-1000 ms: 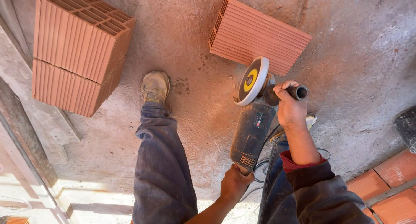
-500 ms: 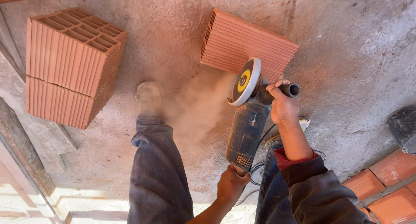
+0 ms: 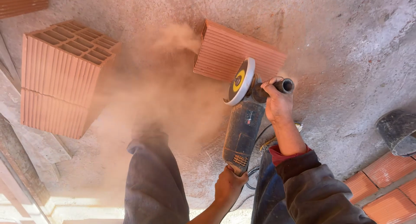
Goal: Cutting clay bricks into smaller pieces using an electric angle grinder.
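Your right hand is clamped on the side handle and your left hand grips the rear of the grinder, its disc at the near edge of the brick lying on the floor. Hold both grips firm, feed the disc straight and lightly, and stand clear of the cord. Dust hides your left foot and the cut line; I cannot tell how deep the disc sits.
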